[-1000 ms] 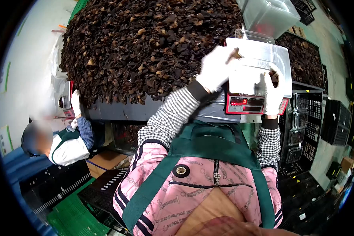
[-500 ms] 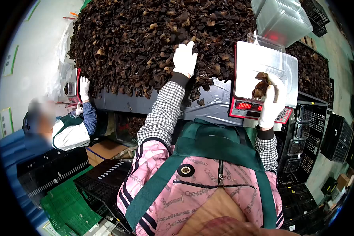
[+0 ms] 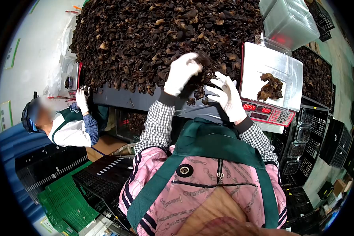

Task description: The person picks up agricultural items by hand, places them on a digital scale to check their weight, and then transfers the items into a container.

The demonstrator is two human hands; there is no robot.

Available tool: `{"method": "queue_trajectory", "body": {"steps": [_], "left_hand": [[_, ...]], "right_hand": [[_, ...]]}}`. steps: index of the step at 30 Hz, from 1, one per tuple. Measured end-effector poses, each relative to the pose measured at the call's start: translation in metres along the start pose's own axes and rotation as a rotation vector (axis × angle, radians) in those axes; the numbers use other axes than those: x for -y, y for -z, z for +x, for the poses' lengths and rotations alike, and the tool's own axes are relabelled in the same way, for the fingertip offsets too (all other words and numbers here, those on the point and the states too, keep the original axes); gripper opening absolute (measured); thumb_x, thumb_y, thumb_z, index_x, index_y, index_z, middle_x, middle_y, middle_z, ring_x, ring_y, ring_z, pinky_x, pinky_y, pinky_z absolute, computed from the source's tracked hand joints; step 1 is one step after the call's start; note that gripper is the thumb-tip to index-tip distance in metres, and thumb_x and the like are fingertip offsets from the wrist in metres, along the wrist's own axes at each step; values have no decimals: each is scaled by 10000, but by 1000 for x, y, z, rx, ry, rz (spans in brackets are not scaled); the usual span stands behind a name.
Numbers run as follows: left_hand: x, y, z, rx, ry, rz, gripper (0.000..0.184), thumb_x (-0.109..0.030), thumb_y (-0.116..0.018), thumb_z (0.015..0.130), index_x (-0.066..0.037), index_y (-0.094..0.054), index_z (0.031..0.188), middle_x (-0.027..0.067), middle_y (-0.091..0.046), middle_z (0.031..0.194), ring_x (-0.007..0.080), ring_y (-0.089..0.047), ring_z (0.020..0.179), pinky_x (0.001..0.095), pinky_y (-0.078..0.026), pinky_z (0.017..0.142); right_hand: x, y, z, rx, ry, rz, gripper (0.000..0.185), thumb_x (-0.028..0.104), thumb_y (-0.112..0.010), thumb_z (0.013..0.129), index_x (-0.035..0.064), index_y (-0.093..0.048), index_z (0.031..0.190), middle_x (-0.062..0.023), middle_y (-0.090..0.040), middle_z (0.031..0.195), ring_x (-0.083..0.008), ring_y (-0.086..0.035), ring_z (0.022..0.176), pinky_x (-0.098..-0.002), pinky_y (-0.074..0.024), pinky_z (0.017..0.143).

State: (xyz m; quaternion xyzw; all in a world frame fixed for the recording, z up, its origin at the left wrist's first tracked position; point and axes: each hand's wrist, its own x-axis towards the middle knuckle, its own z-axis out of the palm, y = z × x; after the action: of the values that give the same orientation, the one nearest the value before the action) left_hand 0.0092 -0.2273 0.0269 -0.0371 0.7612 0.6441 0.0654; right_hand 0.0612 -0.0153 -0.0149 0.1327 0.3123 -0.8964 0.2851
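Note:
A large heap of dark brown wood ear mushrooms (image 3: 145, 43) covers the table. At its near edge my left hand (image 3: 181, 74), white-gloved, pinches a dark wood ear mushroom (image 3: 203, 59), blurred by motion. My right hand (image 3: 227, 98), also gloved, hovers just left of the scale with its fingers apart and nothing visible in it. On the red-rimmed digital scale (image 3: 249, 63) a small clump of wood ear mushrooms (image 3: 270, 87) lies towards the front, seemingly in a clear plastic tray. The red display reads 0.055.
Stacked clear plastic containers (image 3: 289, 23) stand behind the scale. A crate of mushrooms (image 3: 312, 65) is at the right, with black crates (image 3: 303, 145) below. At left a co-worker (image 3: 69, 126) stands by another scale (image 3: 70, 72). Black and green crates (image 3: 65, 198) sit lower left.
My right hand has left the clump on the scale and moved left, opening. My left hand has come nearer with a mushroom piece. The display dropped from 0.080 to 0.055.

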Motion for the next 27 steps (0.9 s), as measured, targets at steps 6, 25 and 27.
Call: {"method": "queue_trajectory", "body": {"steps": [6, 25, 27], "left_hand": [[30, -13, 21, -172, -373, 605, 299, -145, -767, 830, -61, -715, 1112, 80, -692, 1042, 194, -646, 919, 317, -521, 829], [36, 15, 49, 77, 120, -717, 298, -144, -583, 995, -11, -600, 1261, 96, -661, 1163, 214, -663, 989, 318, -542, 795], [45, 17, 47, 150, 151, -863, 334, -181, -531, 1030, 8, -546, 1305, 141, -634, 1233, 272, -666, 994, 320, -550, 784]], "right_hand": [[-21, 34, 15, -60, -79, 17, 366, 296, -552, 1004, 19, -631, 1228, -36, -626, 930, -135, -582, 753, -245, -454, 607], [72, 12, -59, -413, 703, -962, 241, 75, -512, 996, 6, -647, 1184, -76, -671, 987, -114, -609, 759, -256, -502, 684], [90, 11, -65, -547, 902, -1134, 236, 58, -497, 1007, 12, -642, 1187, -82, -673, 992, -116, -618, 751, -267, -520, 736]]}}
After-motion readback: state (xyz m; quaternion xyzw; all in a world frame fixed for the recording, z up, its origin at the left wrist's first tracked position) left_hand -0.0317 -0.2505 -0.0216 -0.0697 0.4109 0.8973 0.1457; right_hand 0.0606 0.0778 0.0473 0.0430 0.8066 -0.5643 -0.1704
